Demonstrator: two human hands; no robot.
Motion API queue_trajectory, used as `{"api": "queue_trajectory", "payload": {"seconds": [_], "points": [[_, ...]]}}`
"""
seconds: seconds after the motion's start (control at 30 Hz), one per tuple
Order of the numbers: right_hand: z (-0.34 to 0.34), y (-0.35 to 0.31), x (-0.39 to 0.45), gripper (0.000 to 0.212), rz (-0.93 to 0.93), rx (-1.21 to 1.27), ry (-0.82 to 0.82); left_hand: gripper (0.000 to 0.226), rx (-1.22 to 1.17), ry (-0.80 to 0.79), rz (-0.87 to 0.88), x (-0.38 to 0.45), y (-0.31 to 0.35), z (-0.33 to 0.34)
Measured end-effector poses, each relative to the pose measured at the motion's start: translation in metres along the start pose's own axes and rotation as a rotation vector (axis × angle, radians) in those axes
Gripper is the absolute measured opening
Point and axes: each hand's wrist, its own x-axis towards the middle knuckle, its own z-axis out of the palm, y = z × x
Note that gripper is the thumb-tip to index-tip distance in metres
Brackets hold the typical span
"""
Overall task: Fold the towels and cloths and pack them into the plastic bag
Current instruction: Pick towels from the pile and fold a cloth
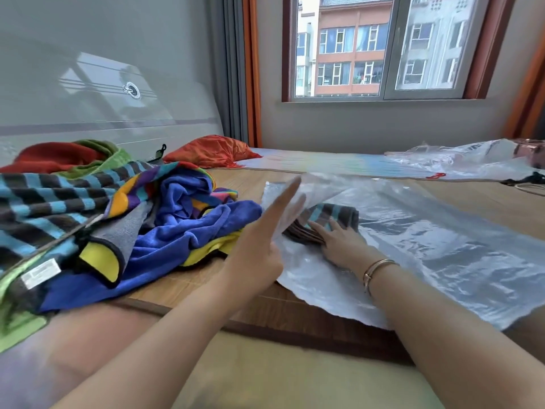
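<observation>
The right hand (pixel 339 246) lies flat, fingers (pixel 320 228) straight and together, pushing a folded striped towel (pixel 330 215) into the plastic bag (pixel 427 231) on the bed. The left hand (pixel 259 246) holds the bag's top flap up; its fingers look mostly straight, but the grip is blurry. The towel is soft and light, so push its folded edge. The bag is thin and slippery. A messy pile of towels (pixel 118 216) waits just left, near the bag's mouth.
</observation>
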Motion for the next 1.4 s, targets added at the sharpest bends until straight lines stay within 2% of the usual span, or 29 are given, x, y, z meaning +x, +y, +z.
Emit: {"api": "queue_trajectory", "payload": {"seconds": [0.13,0.2,0.27,0.33,0.4,0.43,0.53,0.6,0.63,0.7,0.77,0.83,0.93,1.07,1.1,1.23,1.4], "points": [[-0.020,-0.002,-0.017,0.057,-0.054,-0.278,0.060,0.104,-0.025,0.099,0.030,0.009,0.000,-0.001],[-0.020,0.001,-0.017,0.057,-0.143,-0.392,0.166,0.101,0.015,0.095,0.046,0.013,0.001,0.002],[-0.011,0.007,-0.010,0.063,-0.225,-0.317,0.285,0.098,0.045,0.078,0.068,0.015,0.001,0.003],[-0.003,0.014,-0.001,0.071,-0.270,-0.049,0.344,0.098,0.032,0.054,0.075,0.016,-0.002,-0.001],[0.004,0.017,0.007,0.076,-0.190,0.160,0.249,0.099,0.041,0.061,0.072,0.016,-0.004,-0.007],[0.007,0.018,0.010,0.076,-0.106,0.183,0.154,0.099,0.046,0.070,0.069,0.015,-0.003,-0.010],[0.003,0.013,0.018,0.070,0.091,0.074,0.001,0.099,0.032,0.072,0.057,0.014,-0.002,-0.013],[-0.009,0.003,0.020,0.069,0.226,-0.028,0.003,0.100,-0.001,0.069,0.043,0.014,-0.004,-0.014],[-0.014,-0.002,0.020,0.069,0.252,-0.106,0.067,0.100,0.002,0.075,0.041,0.015,-0.005,-0.014],[-0.012,-0.007,0.020,0.063,0.091,-0.282,0.331,0.100,0.011,0.078,0.050,0.015,-0.005,-0.014],[-0.005,-0.008,0.017,0.055,-0.165,-0.395,0.422,0.099,-0.008,0.069,0.042,0.015,-0.003,-0.013],[-0.002,-0.007,0.019,0.045,-0.264,-0.381,0.378,0.097,-0.037,0.072,0.042,0.015,-0.001,-0.012],[-0.005,-0.011,0.029,0.033,-0.160,-0.223,0.322,0.093,-0.037,0.075,0.064,0.016,-0.002,-0.010],[-0.003,-0.014,0.051,0.064,0.093,0.143,-0.191,0.092,-0.036,0.076,0.069,0.025,-0.009,-0.014],[-0.004,-0.014,0.055,0.066,0.129,0.212,-0.246,0.094,-0.043,0.076,0.070,0.027,-0.012,-0.015],[-0.003,-0.013,0.050,0.063,0.106,0.121,-0.163,0.099,-0.023,0.121,0.059,0.030,-0.021,-0.018],[-0.013,-0.014,-0.004,0.063,0.019,0.057,-0.303,0.102,-0.009,0.093,0.038,0.020,-0.021,-0.008]]}}
